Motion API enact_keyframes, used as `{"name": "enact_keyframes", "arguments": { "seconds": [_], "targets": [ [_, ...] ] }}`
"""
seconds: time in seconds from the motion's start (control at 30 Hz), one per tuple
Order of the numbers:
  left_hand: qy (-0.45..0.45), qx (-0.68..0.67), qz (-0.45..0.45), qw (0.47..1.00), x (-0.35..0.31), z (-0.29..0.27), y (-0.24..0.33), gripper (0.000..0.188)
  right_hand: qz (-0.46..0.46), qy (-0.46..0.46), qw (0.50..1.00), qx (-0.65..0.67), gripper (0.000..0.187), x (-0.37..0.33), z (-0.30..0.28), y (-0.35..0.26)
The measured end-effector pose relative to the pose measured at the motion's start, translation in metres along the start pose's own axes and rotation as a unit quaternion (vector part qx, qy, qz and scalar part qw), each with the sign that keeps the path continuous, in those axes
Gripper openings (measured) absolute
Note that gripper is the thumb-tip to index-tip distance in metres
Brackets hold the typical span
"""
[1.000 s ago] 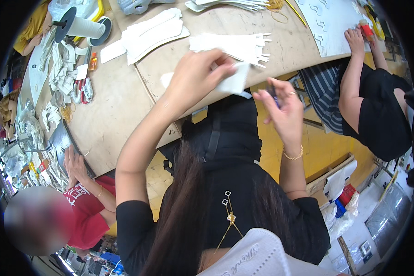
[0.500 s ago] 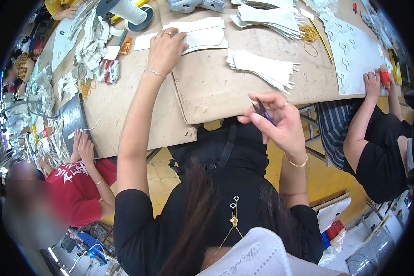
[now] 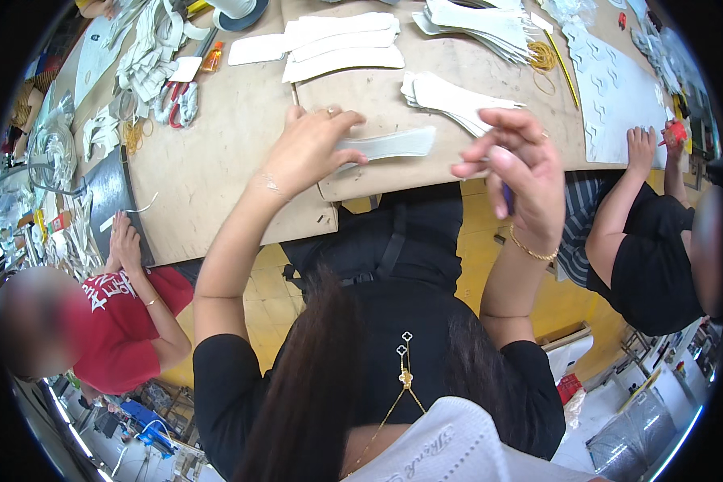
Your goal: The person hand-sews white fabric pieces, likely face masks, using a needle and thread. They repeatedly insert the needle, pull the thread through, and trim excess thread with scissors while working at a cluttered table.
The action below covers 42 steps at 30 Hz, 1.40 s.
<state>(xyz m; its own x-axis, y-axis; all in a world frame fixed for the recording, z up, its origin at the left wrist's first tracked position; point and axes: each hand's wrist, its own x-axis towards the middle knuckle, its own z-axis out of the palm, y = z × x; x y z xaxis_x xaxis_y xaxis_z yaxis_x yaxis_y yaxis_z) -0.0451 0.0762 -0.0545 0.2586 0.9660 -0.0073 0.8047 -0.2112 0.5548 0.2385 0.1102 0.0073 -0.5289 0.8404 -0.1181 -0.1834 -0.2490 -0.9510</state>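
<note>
My left hand (image 3: pixel 309 149) is over the table near its front edge, fingers apart. Below its thumb lies the left end of a pale, curved fabric strip (image 3: pixel 398 145); whether the hand touches it I cannot tell. My right hand (image 3: pixel 526 165) is raised to the right of the strip, its fingers curled round small dark-purple snips (image 3: pixel 507 198), mostly hidden by the hand. Behind the strip, a fanned stack of white flared pieces (image 3: pixel 450 96) is partly covered by my right hand. Farther back are several white curved pieces (image 3: pixel 345 40) side by side.
The brown-covered table (image 3: pixel 217 169) has a seam near my left hand. At the back stand a white spool (image 3: pixel 237 10), an orange bottle (image 3: pixel 212 58) and red-handled cutters (image 3: pixel 175 104). Yellow bands (image 3: pixel 542 56) lie back right. Co-workers sit left, in a red shirt (image 3: pixel 124 321), and right.
My left hand has come back from the far white pieces toward the front edge, where a pale strip now lies. My right hand has moved right and turned, hiding the snips' blades.
</note>
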Motion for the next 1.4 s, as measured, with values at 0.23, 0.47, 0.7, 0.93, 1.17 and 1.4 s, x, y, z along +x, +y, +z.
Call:
{"name": "enact_keyframes", "arguments": {
  "seconds": [0.23, 0.47, 0.7, 0.93, 1.17, 1.4],
  "targets": [
    [0.057, -0.486, -0.057, 0.87, -0.008, 0.041, 0.04, 0.022, 0.038, -0.049, 0.998, 0.028, 0.035, 0.053, 0.03, 0.031],
    [0.047, -0.498, -0.179, 0.847, -0.022, 0.037, 0.044, 0.02, 0.09, 0.029, 0.984, -0.152, 0.025, 0.045, 0.021, 0.045],
    [0.06, -0.323, -0.151, 0.932, -0.033, 0.046, 0.047, 0.023, -0.069, -0.024, 0.96, -0.269, 0.014, 0.044, 0.035, 0.065],
    [0.133, 0.08, -0.008, 0.988, -0.073, 0.082, 0.014, 0.042, 0.073, -0.125, 0.989, -0.019, 0.014, 0.042, 0.016, 0.036],
    [0.203, 0.062, 0.021, 0.977, -0.075, 0.084, -0.017, 0.038, 0.17, -0.07, 0.944, -0.274, 0.022, 0.084, 0.055, 0.105],
    [0.197, 0.117, 0.006, 0.973, -0.072, 0.082, -0.024, 0.035, 0.098, -0.054, 0.883, -0.456, 0.028, 0.102, 0.073, 0.13]
  ]
}}
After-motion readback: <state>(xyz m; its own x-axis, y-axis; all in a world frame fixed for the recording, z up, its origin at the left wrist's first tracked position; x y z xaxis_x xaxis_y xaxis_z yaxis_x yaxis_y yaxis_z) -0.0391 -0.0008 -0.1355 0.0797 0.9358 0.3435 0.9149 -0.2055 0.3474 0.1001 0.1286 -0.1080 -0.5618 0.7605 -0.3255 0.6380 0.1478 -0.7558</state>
